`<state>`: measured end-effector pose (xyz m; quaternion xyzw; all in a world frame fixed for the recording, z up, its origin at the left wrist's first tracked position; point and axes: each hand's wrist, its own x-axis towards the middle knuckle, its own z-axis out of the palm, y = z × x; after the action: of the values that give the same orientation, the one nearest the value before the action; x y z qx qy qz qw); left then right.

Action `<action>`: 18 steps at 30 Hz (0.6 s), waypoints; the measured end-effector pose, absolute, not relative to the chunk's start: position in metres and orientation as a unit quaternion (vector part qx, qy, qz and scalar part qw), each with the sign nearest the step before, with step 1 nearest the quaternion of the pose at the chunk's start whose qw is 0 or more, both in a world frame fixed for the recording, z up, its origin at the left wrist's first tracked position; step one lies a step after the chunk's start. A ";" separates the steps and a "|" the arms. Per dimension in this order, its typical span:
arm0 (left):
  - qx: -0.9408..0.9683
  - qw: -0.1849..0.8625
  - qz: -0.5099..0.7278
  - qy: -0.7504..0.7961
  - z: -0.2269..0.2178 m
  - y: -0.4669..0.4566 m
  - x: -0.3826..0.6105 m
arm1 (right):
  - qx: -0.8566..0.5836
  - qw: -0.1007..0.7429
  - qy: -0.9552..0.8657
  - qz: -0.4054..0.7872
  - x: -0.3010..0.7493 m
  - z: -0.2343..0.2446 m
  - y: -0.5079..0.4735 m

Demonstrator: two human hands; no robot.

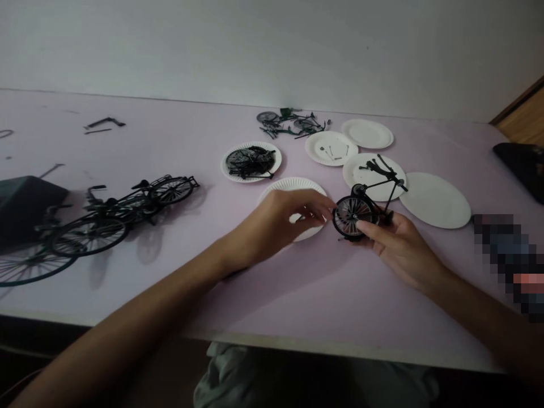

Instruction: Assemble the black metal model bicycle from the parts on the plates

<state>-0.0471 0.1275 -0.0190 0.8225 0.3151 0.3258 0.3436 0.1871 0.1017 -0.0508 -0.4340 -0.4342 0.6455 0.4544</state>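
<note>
Reaching in from the near edge of the counter (297,294), both my forearms angle toward its middle. My right hand (397,241) lies palm up, thumb and fingers closed around a half-built model bicycle (361,207). It is held just off the counter's middle, with its spoked wheel turned to the left and its thin frame rising toward the far edge. My left hand (283,218) is palm down, wrist low, its fingers drawn together with the tips at the wheel's rim. I cannot tell whether they pinch anything.

Under that hand sits a paper plate (289,184). A bare plate (436,199) lies just right of the bicycle, and a plate of dark parts (276,164) sits farther back. Finished model bicycles (127,207) stand well apart toward the left edge.

Open counter runs between my forearms down to the near edge, and another wide bare stretch lies between my left arm and the finished bicycles.
</note>
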 end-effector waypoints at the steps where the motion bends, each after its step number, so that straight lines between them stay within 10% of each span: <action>1: 0.837 0.337 0.308 0.301 -0.021 0.124 -0.046 | -0.439 0.459 -0.436 0.638 0.187 -0.050 0.102; 18: 0.978 -0.105 0.146 0.104 -0.024 0.091 -0.032 | -0.476 0.474 -0.421 0.609 0.190 -0.048 0.103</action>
<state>-0.0317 0.0906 -0.0242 0.9783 0.1035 0.1456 -0.1047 0.1903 0.1025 -0.0483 -0.4760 -0.4215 0.6093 0.4739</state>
